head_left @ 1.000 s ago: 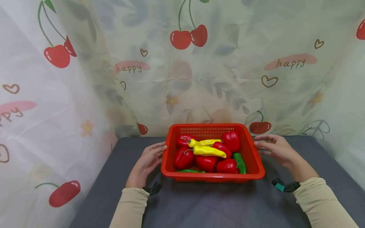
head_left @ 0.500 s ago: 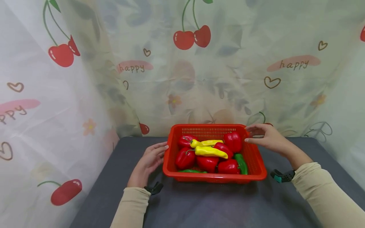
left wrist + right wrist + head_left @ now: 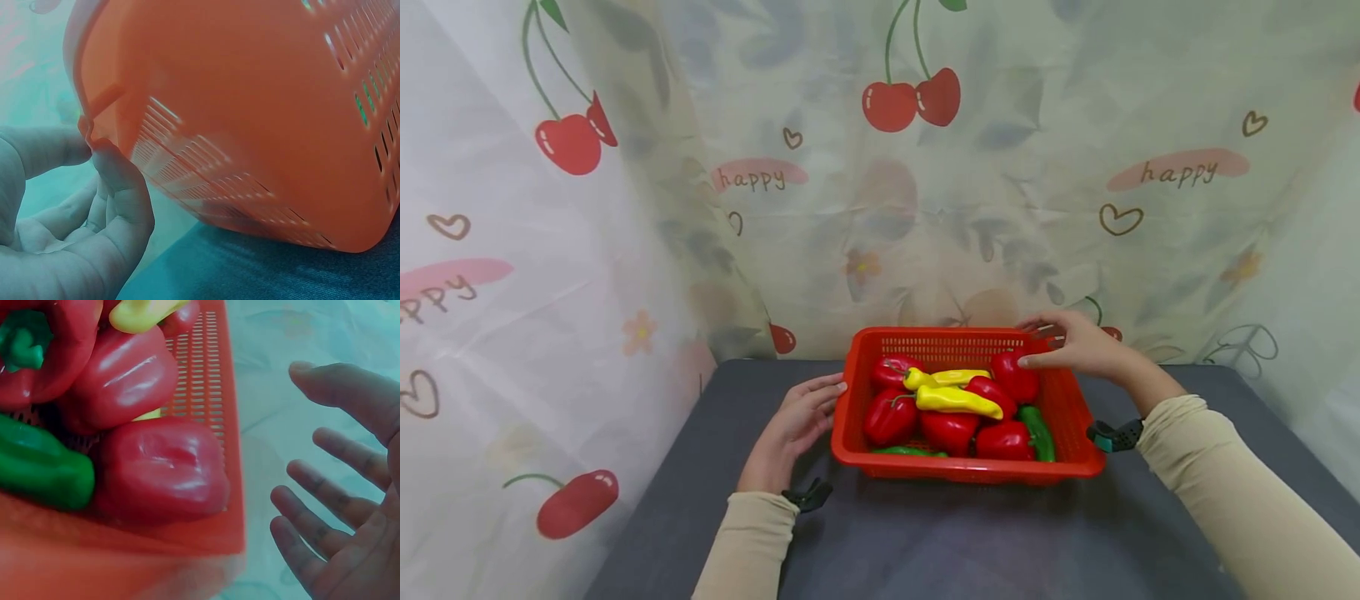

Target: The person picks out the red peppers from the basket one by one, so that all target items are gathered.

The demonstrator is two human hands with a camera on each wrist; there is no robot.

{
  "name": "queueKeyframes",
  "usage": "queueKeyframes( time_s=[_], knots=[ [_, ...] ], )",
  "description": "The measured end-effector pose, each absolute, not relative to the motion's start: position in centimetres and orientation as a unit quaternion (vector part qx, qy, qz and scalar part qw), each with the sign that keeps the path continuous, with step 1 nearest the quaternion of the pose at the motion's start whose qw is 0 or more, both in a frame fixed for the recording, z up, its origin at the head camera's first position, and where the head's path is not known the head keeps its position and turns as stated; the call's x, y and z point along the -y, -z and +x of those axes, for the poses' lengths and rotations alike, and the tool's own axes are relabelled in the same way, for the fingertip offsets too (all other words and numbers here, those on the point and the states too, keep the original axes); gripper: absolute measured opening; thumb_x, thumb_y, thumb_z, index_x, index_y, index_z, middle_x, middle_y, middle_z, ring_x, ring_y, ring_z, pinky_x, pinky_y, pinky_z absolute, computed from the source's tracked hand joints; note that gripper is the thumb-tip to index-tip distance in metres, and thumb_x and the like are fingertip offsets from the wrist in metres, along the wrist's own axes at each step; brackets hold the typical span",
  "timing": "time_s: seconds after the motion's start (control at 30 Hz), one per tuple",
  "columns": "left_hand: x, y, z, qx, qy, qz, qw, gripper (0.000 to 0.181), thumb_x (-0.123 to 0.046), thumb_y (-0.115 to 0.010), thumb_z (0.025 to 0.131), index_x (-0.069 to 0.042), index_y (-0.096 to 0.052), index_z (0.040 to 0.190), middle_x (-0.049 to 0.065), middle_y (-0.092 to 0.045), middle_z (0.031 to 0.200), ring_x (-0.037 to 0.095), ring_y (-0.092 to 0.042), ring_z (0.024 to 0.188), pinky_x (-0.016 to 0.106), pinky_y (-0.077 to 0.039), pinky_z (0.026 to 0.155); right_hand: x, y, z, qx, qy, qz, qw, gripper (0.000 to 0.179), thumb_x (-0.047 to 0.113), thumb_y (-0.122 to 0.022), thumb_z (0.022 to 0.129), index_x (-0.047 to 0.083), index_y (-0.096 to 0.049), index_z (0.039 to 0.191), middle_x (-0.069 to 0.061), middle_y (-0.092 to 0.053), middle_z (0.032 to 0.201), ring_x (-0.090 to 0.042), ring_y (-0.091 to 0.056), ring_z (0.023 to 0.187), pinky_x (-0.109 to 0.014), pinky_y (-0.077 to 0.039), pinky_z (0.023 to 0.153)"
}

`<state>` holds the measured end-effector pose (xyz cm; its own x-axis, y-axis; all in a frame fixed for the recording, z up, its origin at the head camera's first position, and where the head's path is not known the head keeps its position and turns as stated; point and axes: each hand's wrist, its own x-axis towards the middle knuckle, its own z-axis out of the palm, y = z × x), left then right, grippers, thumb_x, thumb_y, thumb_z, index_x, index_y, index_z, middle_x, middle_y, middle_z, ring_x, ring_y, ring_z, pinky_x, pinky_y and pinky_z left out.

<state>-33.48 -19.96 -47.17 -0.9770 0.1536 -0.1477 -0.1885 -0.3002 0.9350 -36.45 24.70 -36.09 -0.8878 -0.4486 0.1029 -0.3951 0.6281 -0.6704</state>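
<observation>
A red plastic basket (image 3: 970,469) stands on the dark table, holding several red bell peppers, two long yellow peppers (image 3: 958,401) and green peppers (image 3: 1037,433). My left hand (image 3: 792,427) pinches the basket's left rim between thumb and finger, as the left wrist view shows. Over the back right corner of the basket is my right hand (image 3: 1078,343), its fingers spread and holding nothing. Nearest to it lies a red bell pepper (image 3: 1013,379), partly covered by the thumb in the head view. The right wrist view has this bell pepper (image 3: 162,469) in the basket's corner, beside a green pepper.
Behind the table (image 3: 925,542) hangs a pale curtain (image 3: 955,250) printed with cherries and hearts; another side of it runs along the left. Each wrist wears a black strap (image 3: 807,495).
My right hand has moved left and slightly up, from beside the basket's right rim to over its back right corner. The left hand stays at the left rim.
</observation>
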Motion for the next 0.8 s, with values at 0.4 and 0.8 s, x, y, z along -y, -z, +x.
queueKeyframes(
  time_s=[0.4, 0.8],
  knots=[
    [20.0, 47.1, -33.4, -0.567, -0.817, -0.020, 0.106, 0.044, -0.006, -0.065, 0.104, 0.003, -0.058, 0.146, 0.002, -0.078, 0.115, 0.015, -0.075, 0.100, 0.036, -0.065, 0.086, -22.5, 38.4, -38.5, -0.909, 0.343, -0.221, 0.085, 0.061, 0.022, -0.084, 0.092, -0.001, -0.059, 0.143, -0.027, -0.059, 0.146, -0.047, -0.053, 0.135, -0.064, -0.051, 0.108],
    [20.1, 47.1, -33.4, -0.575, -0.811, -0.029, 0.107, 0.045, -0.009, -0.068, 0.103, 0.001, -0.060, 0.146, 0.010, -0.075, 0.129, 0.017, -0.075, 0.103, 0.037, -0.064, 0.088, -22.3, 39.5, -39.6, -0.908, 0.326, -0.245, 0.094, 0.053, 0.013, -0.084, 0.091, -0.004, -0.064, 0.137, -0.028, -0.062, 0.139, -0.043, -0.058, 0.123, -0.059, -0.054, 0.104]
  ],
)
